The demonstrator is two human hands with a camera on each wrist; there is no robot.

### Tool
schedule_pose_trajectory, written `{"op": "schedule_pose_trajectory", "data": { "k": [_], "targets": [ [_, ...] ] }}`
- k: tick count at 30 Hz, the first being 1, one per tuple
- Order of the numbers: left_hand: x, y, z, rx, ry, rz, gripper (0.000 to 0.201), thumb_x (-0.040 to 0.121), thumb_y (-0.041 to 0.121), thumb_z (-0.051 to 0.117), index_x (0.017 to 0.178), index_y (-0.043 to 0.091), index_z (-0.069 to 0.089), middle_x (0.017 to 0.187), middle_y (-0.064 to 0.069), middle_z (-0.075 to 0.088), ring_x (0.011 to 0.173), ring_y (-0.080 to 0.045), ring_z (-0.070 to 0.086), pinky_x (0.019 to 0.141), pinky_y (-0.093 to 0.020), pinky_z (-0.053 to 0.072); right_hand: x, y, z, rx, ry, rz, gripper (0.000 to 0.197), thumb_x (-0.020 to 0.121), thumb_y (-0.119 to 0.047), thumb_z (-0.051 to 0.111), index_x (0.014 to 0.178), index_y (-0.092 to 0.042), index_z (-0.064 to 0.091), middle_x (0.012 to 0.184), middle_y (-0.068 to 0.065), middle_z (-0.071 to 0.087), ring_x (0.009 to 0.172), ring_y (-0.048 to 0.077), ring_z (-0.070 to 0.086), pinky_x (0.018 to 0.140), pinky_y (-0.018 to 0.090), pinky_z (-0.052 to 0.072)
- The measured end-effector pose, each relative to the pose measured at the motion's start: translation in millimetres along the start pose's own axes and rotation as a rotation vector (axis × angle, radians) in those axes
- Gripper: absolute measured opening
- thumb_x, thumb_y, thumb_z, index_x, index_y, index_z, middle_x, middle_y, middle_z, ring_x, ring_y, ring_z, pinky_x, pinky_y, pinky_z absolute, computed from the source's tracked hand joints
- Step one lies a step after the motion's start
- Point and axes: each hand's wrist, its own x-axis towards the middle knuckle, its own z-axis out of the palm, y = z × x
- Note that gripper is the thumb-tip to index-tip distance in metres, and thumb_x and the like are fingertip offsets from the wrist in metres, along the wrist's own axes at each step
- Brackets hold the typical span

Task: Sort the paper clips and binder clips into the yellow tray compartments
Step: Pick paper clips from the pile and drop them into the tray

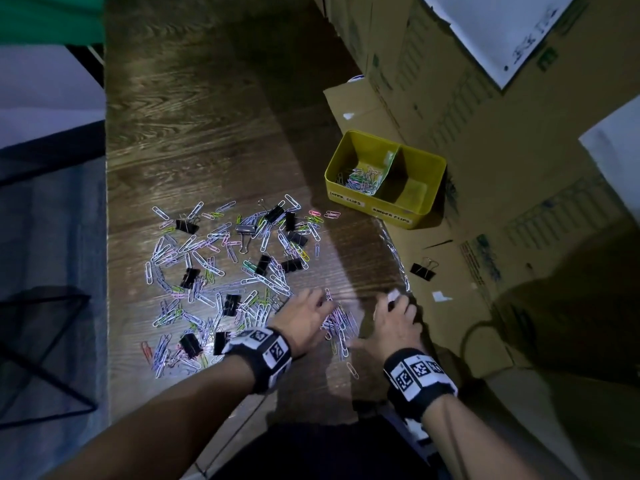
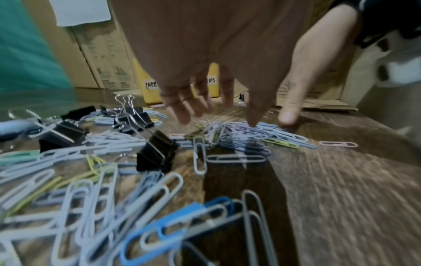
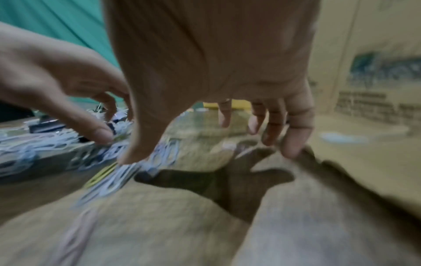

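Note:
On the wooden table (image 1: 207, 140), loose coloured paper clips (image 1: 207, 251) lie mixed with black binder clips (image 1: 263, 265). The yellow tray (image 1: 374, 206) stands at the right on cardboard. Its left compartment holds paper clips (image 1: 363, 178); the right one looks bare. My left hand (image 1: 322, 306) is spread, fingertips touching a small heap of paper clips (image 1: 339, 322). In the left wrist view the left hand (image 2: 218, 118) hovers over that heap (image 2: 241, 133), beside a binder clip (image 2: 157, 153). My right hand (image 1: 398, 306) lies spread next to the heap, holding nothing. The right wrist view is blurred.
Cardboard boxes (image 1: 485, 133) rise at the right and back. A flat cardboard sheet (image 1: 460, 306) adjoins the table's right edge and carries one stray binder clip (image 1: 421, 270) and a white scrap (image 1: 441, 296). A black wire rack (image 1: 41, 341) sits beyond the left edge.

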Motion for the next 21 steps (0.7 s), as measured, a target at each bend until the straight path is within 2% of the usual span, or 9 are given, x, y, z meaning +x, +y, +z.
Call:
{"op": "schedule_pose_trajectory", "data": {
  "k": [2, 3, 6, 9, 11, 13, 16, 18, 21],
  "targets": [
    [6, 0, -5, 0.069, -0.119, -0.07, 0.068, 0.083, 0.041, 0.059, 0.14, 0.024, 0.026, 0.137, -0.011, 0.034, 0.12, -0.03, 0.038, 0.1, -0.044, 0.039, -5, -4, 8, -0.086, 0.036, -0.048, 0.105, 0.05, -0.081, 0.063, 0.126, -0.016, 0.029, 0.115, 0.013, 0.042, 0.102, 0.025, 0.041, 0.087, 0.037, 0.04],
    [9, 2, -6, 0.084, -0.15, -0.08, 0.07, 0.083, 0.041, 0.061, 0.141, 0.024, 0.025, 0.14, -0.012, 0.031, 0.123, -0.031, 0.037, 0.1, -0.044, 0.038, -6, -6, 13, -0.084, 0.048, -0.083, 0.103, 0.052, -0.081, 0.063, 0.125, -0.015, 0.031, 0.112, 0.013, 0.043, 0.101, 0.025, 0.04, 0.089, 0.036, 0.039],
    [14, 10, -5, 0.058, -0.186, -0.082, 0.056, 0.086, 0.023, 0.06, 0.136, 0.019, 0.036, 0.135, -0.014, 0.035, 0.119, -0.035, 0.044, 0.093, -0.047, 0.045, -6, -19, 21, 0.123, 0.045, -0.142, 0.089, 0.064, -0.063, 0.07, 0.129, -0.013, 0.034, 0.12, 0.013, 0.041, 0.112, 0.027, 0.037, 0.096, 0.036, 0.039],
    [16, 14, -8, 0.016, -0.162, -0.067, 0.036, 0.089, 0.009, 0.052, 0.125, 0.009, 0.05, 0.124, -0.014, 0.045, 0.111, -0.034, 0.051, 0.089, -0.044, 0.046, -8, -32, 18, 0.279, 0.007, -0.224, 0.062, 0.08, -0.032, 0.07, 0.13, -0.012, 0.04, 0.129, 0.014, 0.037, 0.119, 0.029, 0.041, 0.1, 0.037, 0.039],
    [15, 10, -9, -0.083, -0.107, -0.066, 0.029, 0.088, 0.006, 0.052, 0.117, 0.007, 0.056, 0.118, -0.013, 0.051, 0.107, -0.032, 0.054, 0.089, -0.042, 0.046, -6, -38, 17, 0.319, -0.004, -0.261, 0.049, 0.084, -0.013, 0.063, 0.129, -0.01, 0.044, 0.132, 0.015, 0.039, 0.114, 0.032, 0.051, 0.098, 0.04, 0.044],
    [14, 2, -7, -0.201, -0.051, -0.059, 0.026, 0.087, 0.005, 0.054, 0.112, 0.007, 0.062, 0.116, -0.012, 0.058, 0.105, -0.029, 0.057, 0.092, -0.038, 0.044, -3, -39, 16, 0.366, 0.003, -0.273, 0.044, 0.083, -0.003, 0.057, 0.126, -0.009, 0.05, 0.132, 0.015, 0.045, 0.107, 0.033, 0.057, 0.096, 0.042, 0.046],
    [12, -11, -6, -0.338, 0.046, -0.082, 0.024, 0.087, 0.009, 0.059, 0.109, 0.013, 0.067, 0.113, -0.006, 0.067, 0.105, -0.021, 0.061, 0.093, -0.026, 0.043, 3, -33, 15, 0.494, 0.008, -0.246, 0.045, 0.083, -0.004, 0.061, 0.126, -0.018, 0.058, 0.126, 0.012, 0.059, 0.103, 0.025, 0.061, 0.096, 0.031, 0.047],
    [10, -16, -7, -0.404, 0.082, -0.137, 0.024, 0.086, 0.012, 0.062, 0.109, 0.015, 0.068, 0.11, -0.003, 0.069, 0.102, -0.017, 0.063, 0.09, -0.022, 0.043, 4, -26, 13, 0.592, -0.003, -0.211, 0.045, 0.085, -0.008, 0.065, 0.127, -0.025, 0.058, 0.117, 0.008, 0.065, 0.09, 0.015, 0.06, 0.087, 0.02, 0.045],
    [9, -22, -11, -0.547, 0.12, -0.26, 0.022, 0.083, 0.014, 0.067, 0.105, 0.016, 0.069, 0.108, 0.0, 0.069, 0.096, -0.014, 0.064, 0.092, -0.023, 0.046, 8, -16, 7, 0.679, -0.029, -0.162, 0.044, 0.084, -0.014, 0.069, 0.124, -0.029, 0.06, 0.107, 0.008, 0.069, 0.088, 0.014, 0.06, 0.087, 0.021, 0.048]
  ]
}}
